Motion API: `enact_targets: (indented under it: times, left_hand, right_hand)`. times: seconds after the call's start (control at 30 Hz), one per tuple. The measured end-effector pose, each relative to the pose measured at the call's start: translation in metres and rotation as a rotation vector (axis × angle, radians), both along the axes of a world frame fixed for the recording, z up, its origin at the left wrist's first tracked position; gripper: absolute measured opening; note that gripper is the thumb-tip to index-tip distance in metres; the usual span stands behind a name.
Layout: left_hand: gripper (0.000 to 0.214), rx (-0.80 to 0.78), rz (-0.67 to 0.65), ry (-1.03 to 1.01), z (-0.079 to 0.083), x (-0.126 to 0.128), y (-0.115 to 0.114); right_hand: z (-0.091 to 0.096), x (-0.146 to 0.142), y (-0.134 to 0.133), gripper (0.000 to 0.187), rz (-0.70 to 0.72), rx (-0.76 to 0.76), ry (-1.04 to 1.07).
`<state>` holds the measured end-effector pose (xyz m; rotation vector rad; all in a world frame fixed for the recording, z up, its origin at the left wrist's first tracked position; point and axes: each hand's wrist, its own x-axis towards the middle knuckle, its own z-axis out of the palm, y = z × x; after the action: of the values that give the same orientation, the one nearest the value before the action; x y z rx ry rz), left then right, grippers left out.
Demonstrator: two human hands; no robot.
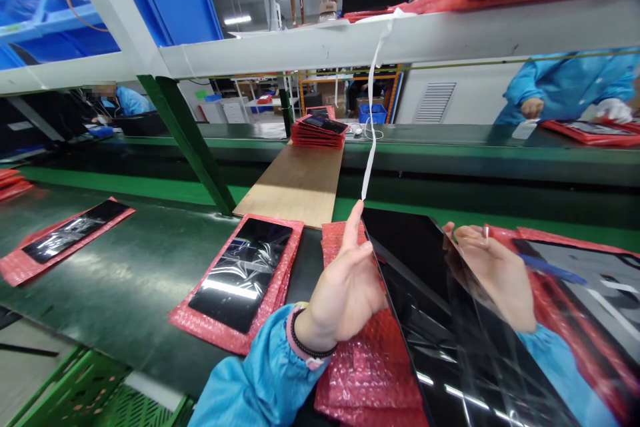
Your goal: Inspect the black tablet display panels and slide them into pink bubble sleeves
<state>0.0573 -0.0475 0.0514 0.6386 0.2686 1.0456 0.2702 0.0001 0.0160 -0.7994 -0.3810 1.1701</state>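
Dark-green flat worktop lies beneath my fingers; left hand, index outstretched, and right hand, curled, hold a glossy black rectangular panel

We are holding a dark glossy panel in a tilted position above red bubble bags. Our left hand is gripping its left edge, and our right hand is gripping its right edge. On the left, a second panel is lying on red wrapping. Ahead, a white strip is hanging from the shelf.
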Motion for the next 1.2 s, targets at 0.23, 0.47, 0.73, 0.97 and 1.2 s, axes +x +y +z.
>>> enact_targets:
  times: [0.23, 0.47, 0.73, 0.97, 1.2]
  left_hand:
    - [0.067, 0.006, -0.007, -0.031, -0.002, 0.0, -0.001]
    - [0.066, 0.02, 0.017, 0.011, 0.0, 0.001, -0.002]
    - [0.072, 0.041, 0.092, 0.192, -0.008, -0.007, 0.0]
    - [0.05, 0.03, 0.452, 0.719, -0.066, -0.054, 0.025]
    - [0.031, -0.024, 0.263, 0.834, -0.109, -0.06, 0.027]
  right_hand:
    - [0.007, 0.001, -0.005, 0.018, 0.035, -0.088, -0.019]
    - [0.01, -0.005, -0.015, 0.045, 0.01, -0.033, -0.189]
    - [0.002, -0.01, -0.022, 0.045, 0.064, -0.033, -0.368]
    - [-0.031, -0.008, 0.013, 0.046, 0.07, -0.01, -0.408]
    - [-0.058, -0.034, 0.03, 0.041, 0.145, 0.071, -0.561]
